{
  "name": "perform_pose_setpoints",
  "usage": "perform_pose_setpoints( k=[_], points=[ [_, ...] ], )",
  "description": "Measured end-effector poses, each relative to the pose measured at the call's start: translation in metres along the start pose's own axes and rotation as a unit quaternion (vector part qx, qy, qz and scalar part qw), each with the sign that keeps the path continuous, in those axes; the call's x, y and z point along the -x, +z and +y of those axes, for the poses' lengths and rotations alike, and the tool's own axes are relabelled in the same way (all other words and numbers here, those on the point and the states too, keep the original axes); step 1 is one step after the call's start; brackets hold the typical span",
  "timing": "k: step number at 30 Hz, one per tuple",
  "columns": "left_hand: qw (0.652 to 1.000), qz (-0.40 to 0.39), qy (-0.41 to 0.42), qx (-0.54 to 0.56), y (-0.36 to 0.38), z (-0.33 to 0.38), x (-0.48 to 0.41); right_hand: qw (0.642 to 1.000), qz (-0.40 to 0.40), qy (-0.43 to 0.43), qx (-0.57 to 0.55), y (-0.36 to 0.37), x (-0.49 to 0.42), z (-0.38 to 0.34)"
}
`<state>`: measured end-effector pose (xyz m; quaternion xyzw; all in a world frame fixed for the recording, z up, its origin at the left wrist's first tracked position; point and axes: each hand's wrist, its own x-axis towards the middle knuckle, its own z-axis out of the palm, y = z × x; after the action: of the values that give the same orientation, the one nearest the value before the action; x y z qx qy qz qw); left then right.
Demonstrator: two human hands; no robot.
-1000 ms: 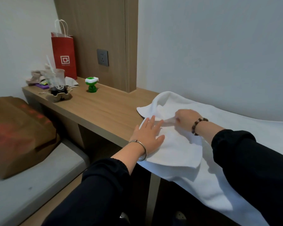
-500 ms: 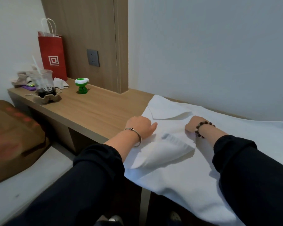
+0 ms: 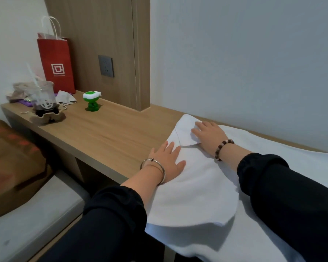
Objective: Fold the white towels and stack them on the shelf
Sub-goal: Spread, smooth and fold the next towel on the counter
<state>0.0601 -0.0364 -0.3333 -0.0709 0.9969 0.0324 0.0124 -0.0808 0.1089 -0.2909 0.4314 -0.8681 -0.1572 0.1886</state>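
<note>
A white towel (image 3: 197,188) lies spread on the wooden shelf (image 3: 106,137), its near part hanging over the front edge and its left end folded over itself. My left hand (image 3: 167,163) lies flat with straight fingers on the towel's left edge. My right hand (image 3: 208,135), with a bead bracelet on the wrist, presses flat on the folded far-left corner. The towel stretches on to the right under my right sleeve.
On the shelf's far left stand a red paper bag (image 3: 56,63), a plastic cup with a straw (image 3: 44,99) in a cardboard holder, crumpled cloths and a green and white toy (image 3: 91,101). A wall socket (image 3: 106,66) sits on the wood panel. A brown bag (image 3: 13,167) lies on the grey bed.
Both hands were curled on the towel's folds half a second ago. They now lie flat, the right one moved further back onto the far corner and the loose flap pressed down.
</note>
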Motion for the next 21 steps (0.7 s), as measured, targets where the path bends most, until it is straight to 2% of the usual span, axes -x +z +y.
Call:
perform_pose_setpoints(
  k=[1,2,3,4,6,7,8,12,14,15,16,18,19,21],
  points=[
    [1.0,-0.001,-0.001,0.0,0.0,0.0,0.0,0.997,0.003,0.031,-0.072,-0.001,-0.01,0.001],
    [1.0,-0.002,0.0,0.0,0.0,0.0,0.0,0.979,0.001,0.1,-0.178,-0.003,-0.02,0.006],
    [1.0,0.0,0.001,0.001,-0.001,0.0,0.0,0.933,0.013,0.203,-0.298,-0.005,-0.029,0.017],
    [1.0,0.002,0.003,0.002,-0.001,0.0,0.001,0.858,0.04,0.322,-0.398,-0.004,-0.035,0.032],
    [1.0,0.006,0.008,0.003,-0.002,0.001,0.001,0.691,0.11,0.516,-0.494,0.003,-0.035,0.064],
    [1.0,0.007,0.013,0.003,-0.002,0.001,0.001,0.642,0.119,0.573,-0.495,0.009,-0.032,0.074],
    [1.0,0.006,0.017,0.003,-0.002,0.002,0.002,0.625,0.116,0.6,-0.486,0.014,-0.029,0.08],
    [1.0,0.004,0.027,0.002,-0.004,0.002,0.003,0.645,0.12,0.601,-0.457,0.022,-0.028,0.081],
    [1.0,0.0,0.027,0.002,-0.005,0.003,0.004,0.68,0.116,0.588,-0.423,0.019,-0.025,0.08],
    [1.0,-0.002,0.026,0.001,-0.006,0.003,0.005,0.72,0.107,0.572,-0.378,0.018,-0.024,0.079],
    [1.0,-0.004,0.025,0.001,-0.007,0.004,0.006,0.775,0.091,0.542,-0.312,0.016,-0.023,0.076],
    [1.0,-0.008,0.023,0.002,-0.008,0.005,0.006,0.885,0.071,0.433,-0.159,0.01,-0.026,0.066],
    [1.0,-0.009,0.023,0.002,-0.009,0.005,0.007,0.925,0.077,0.358,-0.105,0.006,-0.03,0.061],
    [1.0,-0.009,0.023,0.003,-0.01,0.005,0.007,0.971,0.098,0.214,-0.04,0.001,-0.039,0.049]
  ],
)
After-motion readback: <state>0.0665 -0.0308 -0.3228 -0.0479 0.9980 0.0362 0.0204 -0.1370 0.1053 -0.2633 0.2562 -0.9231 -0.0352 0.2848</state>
